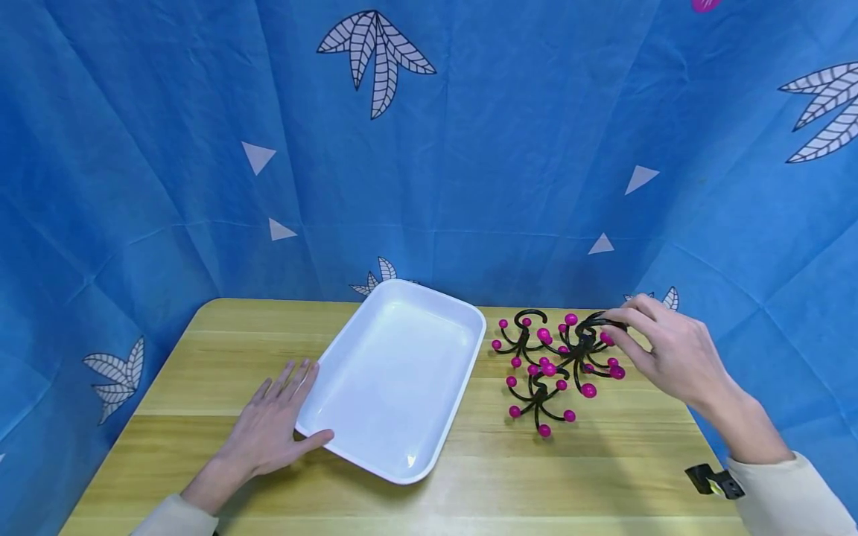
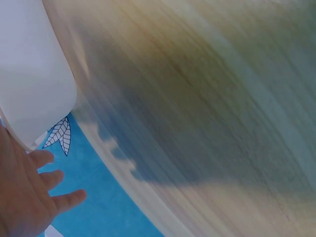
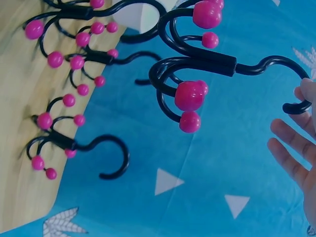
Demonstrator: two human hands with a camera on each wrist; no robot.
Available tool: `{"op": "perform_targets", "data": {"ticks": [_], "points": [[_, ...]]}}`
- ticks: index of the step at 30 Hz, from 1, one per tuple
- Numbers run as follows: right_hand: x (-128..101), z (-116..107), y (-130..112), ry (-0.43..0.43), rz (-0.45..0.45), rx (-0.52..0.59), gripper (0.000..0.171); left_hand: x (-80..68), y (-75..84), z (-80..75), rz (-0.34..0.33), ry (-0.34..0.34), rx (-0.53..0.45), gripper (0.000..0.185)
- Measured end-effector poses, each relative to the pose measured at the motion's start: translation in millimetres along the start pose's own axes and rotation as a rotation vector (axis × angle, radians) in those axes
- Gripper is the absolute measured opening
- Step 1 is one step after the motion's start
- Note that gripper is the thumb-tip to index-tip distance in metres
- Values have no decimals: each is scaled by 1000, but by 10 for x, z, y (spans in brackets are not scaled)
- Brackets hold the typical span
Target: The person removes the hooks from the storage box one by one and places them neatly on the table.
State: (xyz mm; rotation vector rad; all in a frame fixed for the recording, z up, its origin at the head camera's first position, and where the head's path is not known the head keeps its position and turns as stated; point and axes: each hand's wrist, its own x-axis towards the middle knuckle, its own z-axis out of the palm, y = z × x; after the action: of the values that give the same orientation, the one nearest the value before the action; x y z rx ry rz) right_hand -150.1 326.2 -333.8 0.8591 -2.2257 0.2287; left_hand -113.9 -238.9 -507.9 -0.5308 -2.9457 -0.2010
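The right hand (image 1: 670, 353) pinches the top loop of one hook (image 1: 585, 344), thumb and fingertips closed on the curved black wire at its upper end; the wrist view shows that loop (image 3: 296, 94) caught at the fingers (image 3: 289, 148), with the stem and the pink-tipped prongs hanging away from the hand. The hook looks like thin coated metal wire: probably light and stiff, not fragile, with smooth wire that could turn in a loose pinch. The loop is the sensible place to hold it, since the prongs curl outward and, judging by how closely they crowd, could snag their neighbours. Two more hooks lie just beside it on the table (image 1: 603, 476): one (image 1: 521, 339) between the held hook and the tray (image 1: 429, 454), another (image 1: 538, 402) nearer the person, its prongs close to or touching those of the held one. All three sit to the right of the tray, near it but not in it. The tray is white, shallow and lies at an angle near the table's middle. The left hand (image 1: 275, 424) rests flat on the table at the tray's left near corner, fingers straight and spread, thumb along the rim, gripping nothing. A blue cloth (image 1: 201, 149) with leaf prints hangs behind and around the table.
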Motion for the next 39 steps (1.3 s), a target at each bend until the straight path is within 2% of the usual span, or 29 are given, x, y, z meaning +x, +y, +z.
{"op": "perform_targets", "data": {"ticks": [9,18,21,27,29,39], "points": [[-189,-51,177,0,64,-23,65,7,-2,-6,0,1,11,109],[-400,-43,314,-46,129,-52,70,2,8,-1,-9,-12,4,108],[-493,-28,362,-74,162,-48,57,1,13,-1,-12,-15,3,108],[-707,48,440,-120,219,-30,19,-2,14,-3,-11,-7,3,109],[-775,85,457,-129,225,-23,12,-1,13,-5,-9,-5,7,109],[-1018,215,505,-188,255,-35,9,-1,10,-4,-10,-4,6,110]]}}
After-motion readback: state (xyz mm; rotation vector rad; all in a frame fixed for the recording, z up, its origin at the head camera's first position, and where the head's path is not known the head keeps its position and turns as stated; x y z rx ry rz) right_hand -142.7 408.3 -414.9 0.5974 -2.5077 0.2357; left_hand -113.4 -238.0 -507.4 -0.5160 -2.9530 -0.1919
